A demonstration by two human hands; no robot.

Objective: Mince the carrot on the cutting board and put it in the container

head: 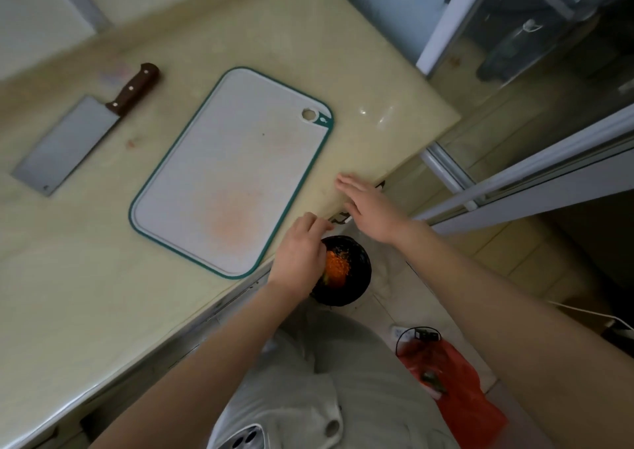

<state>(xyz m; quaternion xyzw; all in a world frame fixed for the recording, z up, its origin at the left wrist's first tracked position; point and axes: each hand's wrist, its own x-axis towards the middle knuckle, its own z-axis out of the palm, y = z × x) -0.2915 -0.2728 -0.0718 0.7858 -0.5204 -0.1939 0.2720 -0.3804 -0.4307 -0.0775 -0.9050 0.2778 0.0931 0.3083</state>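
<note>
Carrot mince (338, 265) sits in black bowl (360, 278) gripped by left hand (298, 253) beside counter (103, 277) — right hand (372, 208) flat, fingers straight.

The bench (103, 260) is a pale cream, glossy stone top. Just left of the straight fingers (344, 183) of the right hand (374, 208), at the bench's near edge, a white rectangular plastic cutting board (236, 160) with a teal rim lies flat, stained orange. Far left of the fingers, a steel cleaver with brown wooden handle (68, 140) lies flat, apart from the board.
</note>
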